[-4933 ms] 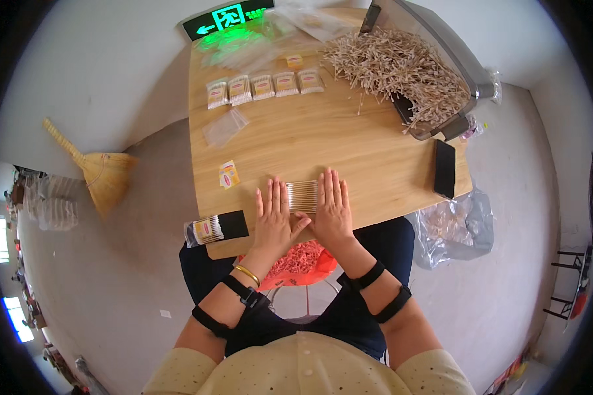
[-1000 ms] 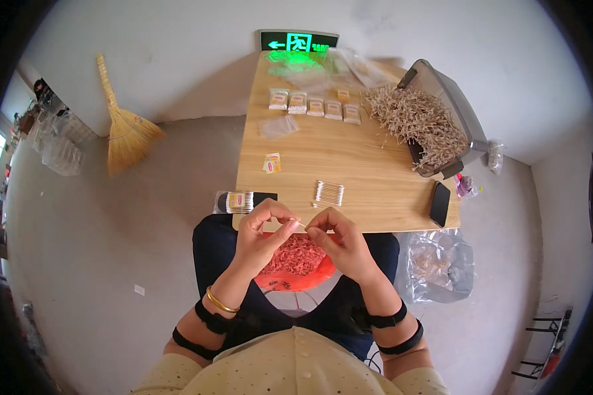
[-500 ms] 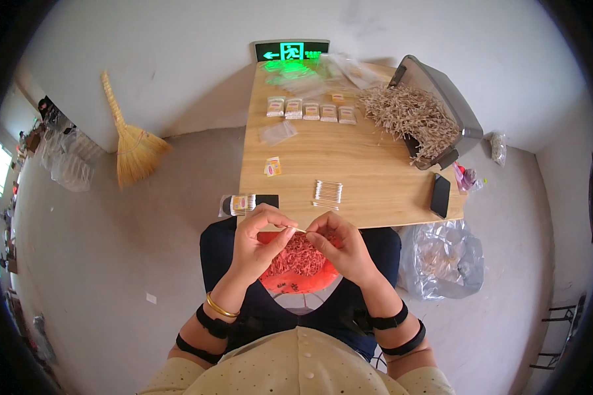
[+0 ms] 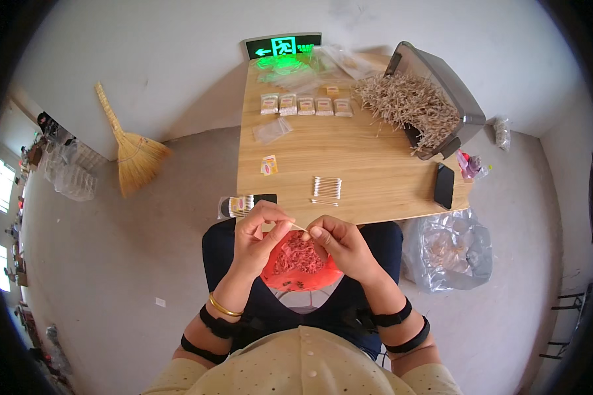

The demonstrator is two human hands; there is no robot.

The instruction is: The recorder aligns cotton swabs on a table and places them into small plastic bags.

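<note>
Left hand (image 4: 252, 238) and right hand (image 4: 346, 246) pinch one swab (image 4: 298, 226), likely steadying both ends; loose swabs (image 4: 327, 187) lie at their one o'clock.

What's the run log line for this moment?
left hand: pinching thin pale swab stick | right hand: pinching its other end | below: red plastic bag

Bin (image 4: 451, 85): far right on table (image 4: 382, 181), swab heap (image 4: 412, 102) in its mouth
Packets (image 4: 306, 106): row left of bin
Phone (image 4: 443, 185): near right
Loose swabs (image 4: 327, 187): near side, middle
</note>
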